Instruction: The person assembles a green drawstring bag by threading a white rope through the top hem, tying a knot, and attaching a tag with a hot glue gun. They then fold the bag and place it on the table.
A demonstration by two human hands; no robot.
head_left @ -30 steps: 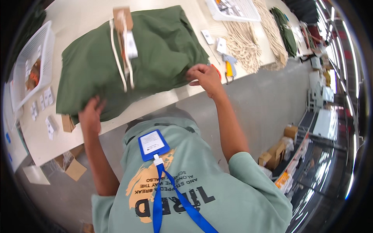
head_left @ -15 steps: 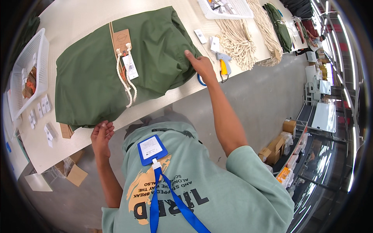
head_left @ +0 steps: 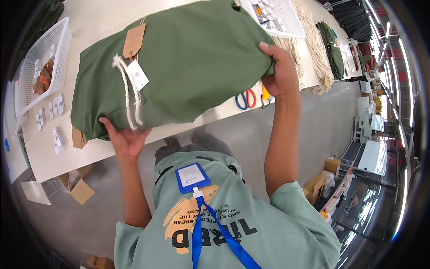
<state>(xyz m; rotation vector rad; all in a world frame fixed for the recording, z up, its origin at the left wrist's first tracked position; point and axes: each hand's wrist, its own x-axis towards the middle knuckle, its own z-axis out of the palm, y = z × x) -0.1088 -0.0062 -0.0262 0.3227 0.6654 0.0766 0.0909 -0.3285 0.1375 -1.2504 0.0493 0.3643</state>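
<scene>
A dark green folded fabric piece (head_left: pixel 188 67) stretches between my two hands over the near part of the table; whether it is a garment or a bag I cannot tell. My left hand (head_left: pixel 127 140) grips its near left edge, thumb on top and fingers mostly underneath. At the right end my right hand (head_left: pixel 281 71) is closed on the cloth, thumb above. A brown card tag (head_left: pixel 134 41) and a white tag (head_left: pixel 137 75) lie on the cloth, beside a knotted cream cord (head_left: pixel 127 92) that hangs toward the near edge.
White baskets stand left (head_left: pixel 62 71) and far right (head_left: pixel 293 22) on the table (head_left: pixel 40 159). Small white tags (head_left: pixel 57 105) lie by the left one. Scissors with blue and red handles (head_left: pixel 246 99) sit at the near edge. Cream cords (head_left: pixel 313 49) and another green piece (head_left: pixel 330 49) lie to the right.
The green piece has shifted right and its right end is stretched farther out. My right hand has moved right, my left slightly up and right. The red-handled scissors have come into sight.
</scene>
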